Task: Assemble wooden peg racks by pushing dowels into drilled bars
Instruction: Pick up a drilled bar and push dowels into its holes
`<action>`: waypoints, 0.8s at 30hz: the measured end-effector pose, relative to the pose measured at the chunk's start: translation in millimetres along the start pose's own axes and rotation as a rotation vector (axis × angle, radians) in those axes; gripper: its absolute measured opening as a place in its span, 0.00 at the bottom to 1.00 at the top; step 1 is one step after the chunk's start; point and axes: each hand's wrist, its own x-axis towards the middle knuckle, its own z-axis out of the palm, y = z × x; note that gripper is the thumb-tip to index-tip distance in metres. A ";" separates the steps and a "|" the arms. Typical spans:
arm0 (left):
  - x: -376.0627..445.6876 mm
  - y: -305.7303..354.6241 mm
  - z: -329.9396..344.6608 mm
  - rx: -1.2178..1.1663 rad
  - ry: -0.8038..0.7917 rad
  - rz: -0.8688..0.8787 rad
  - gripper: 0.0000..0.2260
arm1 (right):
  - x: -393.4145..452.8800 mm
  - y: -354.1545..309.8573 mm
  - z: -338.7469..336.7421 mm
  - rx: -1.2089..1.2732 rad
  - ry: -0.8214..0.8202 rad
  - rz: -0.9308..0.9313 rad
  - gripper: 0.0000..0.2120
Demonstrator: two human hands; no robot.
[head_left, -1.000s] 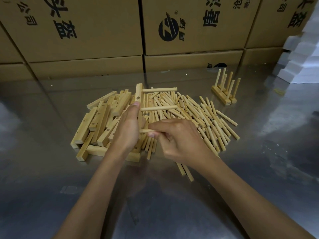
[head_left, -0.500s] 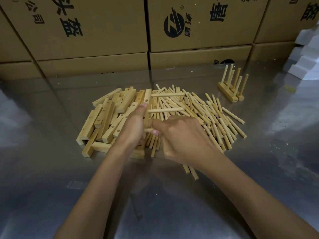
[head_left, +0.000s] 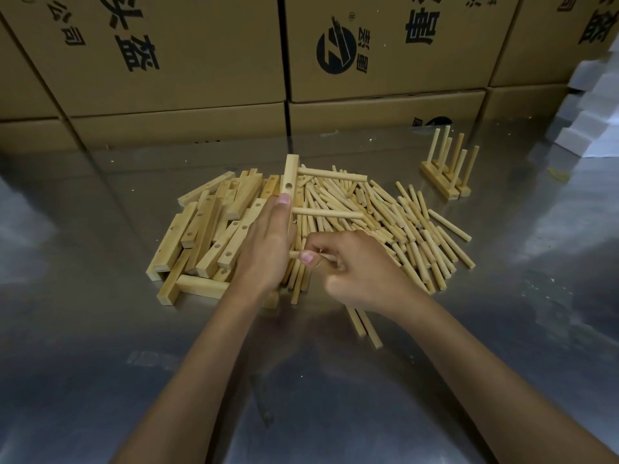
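My left hand (head_left: 268, 249) grips a drilled wooden bar (head_left: 290, 177) that stands on end above the piles. Two dowels (head_left: 331, 175) stick out of the bar to the right, one near its top and one lower down. My right hand (head_left: 355, 267) pinches a third dowel (head_left: 294, 254) whose tip meets the bar's lower part, behind my left hand. A pile of drilled bars (head_left: 204, 236) lies to the left. A pile of loose dowels (head_left: 412, 229) lies to the right.
Two finished peg racks (head_left: 447, 165) stand upright at the back right. Cardboard boxes (head_left: 207, 51) wall off the back of the steel table (head_left: 100, 346). White foam blocks (head_left: 599, 105) are stacked at the far right. Two stray dowels (head_left: 363, 324) lie near my right wrist.
My right hand has turned so that the thumbnail shows and still holds the third dowel against the bar. The left hand holds the bar in the same pose.
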 end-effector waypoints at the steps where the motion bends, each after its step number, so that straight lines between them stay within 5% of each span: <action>1: 0.7 0.6 0.7 -0.011 -0.001 -0.006 0.27 | 0.6 0.3 -1.6 0.023 0.006 0.008 0.09; 10: -1.2 3.1 7.9 -0.081 -0.035 -0.030 0.26 | 5.3 20.0 -38.4 0.575 -0.069 0.232 0.04; 14: 3.1 1.3 2.4 -0.168 -0.003 -0.047 0.23 | 8.8 26.6 -37.2 0.930 -0.034 0.334 0.13; 17: 5.1 1.1 0.6 -0.287 0.033 -0.102 0.21 | 9.9 22.8 -24.1 0.794 -0.019 0.365 0.19; 24: 6.8 -2.4 7.3 -0.278 -0.050 -0.048 0.13 | 13.1 22.2 -20.1 0.527 0.257 0.248 0.04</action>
